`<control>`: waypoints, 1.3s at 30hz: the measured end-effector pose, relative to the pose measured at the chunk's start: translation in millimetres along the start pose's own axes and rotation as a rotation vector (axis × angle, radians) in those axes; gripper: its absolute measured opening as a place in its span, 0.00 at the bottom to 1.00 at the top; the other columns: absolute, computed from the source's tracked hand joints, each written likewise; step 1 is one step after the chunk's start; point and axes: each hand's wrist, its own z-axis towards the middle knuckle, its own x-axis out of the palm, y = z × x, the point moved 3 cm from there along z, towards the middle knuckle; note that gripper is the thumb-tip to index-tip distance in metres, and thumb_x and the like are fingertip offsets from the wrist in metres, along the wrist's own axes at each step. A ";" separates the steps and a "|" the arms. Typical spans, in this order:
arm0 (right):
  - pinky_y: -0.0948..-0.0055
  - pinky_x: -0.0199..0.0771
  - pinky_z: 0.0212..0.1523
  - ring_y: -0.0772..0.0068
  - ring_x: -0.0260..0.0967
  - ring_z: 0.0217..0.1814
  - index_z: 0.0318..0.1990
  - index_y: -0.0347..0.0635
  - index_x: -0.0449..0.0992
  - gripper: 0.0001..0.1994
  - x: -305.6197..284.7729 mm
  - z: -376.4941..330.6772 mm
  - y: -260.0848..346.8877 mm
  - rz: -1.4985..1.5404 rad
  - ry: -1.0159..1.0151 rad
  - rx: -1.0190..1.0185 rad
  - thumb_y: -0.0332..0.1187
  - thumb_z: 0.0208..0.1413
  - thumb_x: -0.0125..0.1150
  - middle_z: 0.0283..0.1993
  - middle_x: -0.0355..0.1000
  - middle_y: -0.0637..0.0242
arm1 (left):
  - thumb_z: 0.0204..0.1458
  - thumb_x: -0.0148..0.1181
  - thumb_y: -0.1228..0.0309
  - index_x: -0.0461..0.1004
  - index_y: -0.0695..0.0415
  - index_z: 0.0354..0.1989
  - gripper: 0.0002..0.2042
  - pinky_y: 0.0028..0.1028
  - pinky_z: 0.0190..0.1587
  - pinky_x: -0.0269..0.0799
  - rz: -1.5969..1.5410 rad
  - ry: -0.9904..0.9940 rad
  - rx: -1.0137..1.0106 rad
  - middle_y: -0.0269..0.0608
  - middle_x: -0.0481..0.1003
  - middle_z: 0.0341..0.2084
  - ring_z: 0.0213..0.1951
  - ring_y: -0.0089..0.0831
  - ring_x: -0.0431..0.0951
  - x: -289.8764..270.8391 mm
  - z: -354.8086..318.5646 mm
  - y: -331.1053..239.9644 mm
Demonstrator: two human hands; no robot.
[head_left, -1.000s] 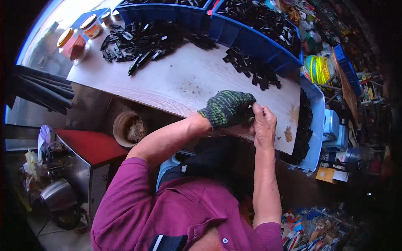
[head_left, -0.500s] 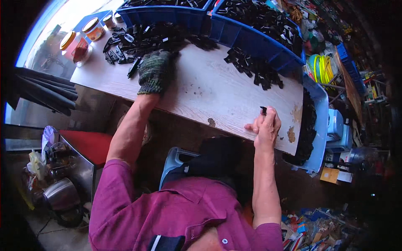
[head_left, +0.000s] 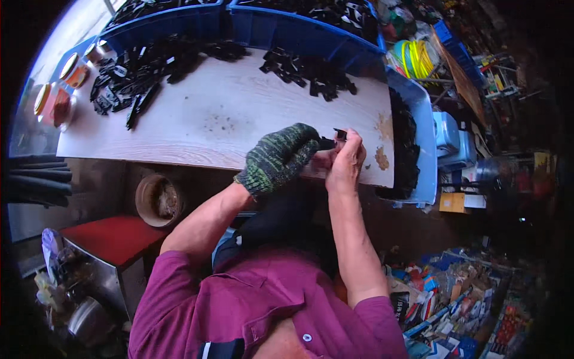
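Over the front edge of the pale wooden table (head_left: pixel 221 128), my two hands come together. My left hand (head_left: pixel 280 159), in a dark green speckled knit glove, is closed around a black plastic piece (head_left: pixel 326 143), most of it hidden by the glove. My bare right hand (head_left: pixel 345 164) pinches a small black part (head_left: pixel 340 134) between thumb and fingers, close beside that piece. Whether the two parts touch is too small to tell. A heap of black plastic pieces (head_left: pixel 140 75) lies at the table's far left, and a smaller group (head_left: pixel 308 72) lies toward the back right.
Blue bins (head_left: pixel 287 35) full of black parts stand along the back. A light blue bin (head_left: pixel 426 143) with more black parts adjoins the right edge. Jars (head_left: pixel 55 105) stand at the left end. Below are a round bucket (head_left: pixel 143 203) and a red-topped cabinet (head_left: pixel 113 236).
My left hand has come from the heap toward the right and nearer to me, with a black piece, and now meets my right hand. The view has shifted right.
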 end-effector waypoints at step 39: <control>0.37 0.79 0.33 0.65 0.55 0.13 0.29 0.41 0.66 0.18 -115.8 98.4 62.2 0.165 -0.566 -0.178 0.48 0.56 0.57 0.11 0.50 0.66 | 0.53 0.54 0.67 0.76 0.48 0.42 0.10 0.48 0.40 0.73 0.972 -0.087 0.089 0.50 0.76 0.35 0.40 0.51 0.78 -67.2 99.3 54.0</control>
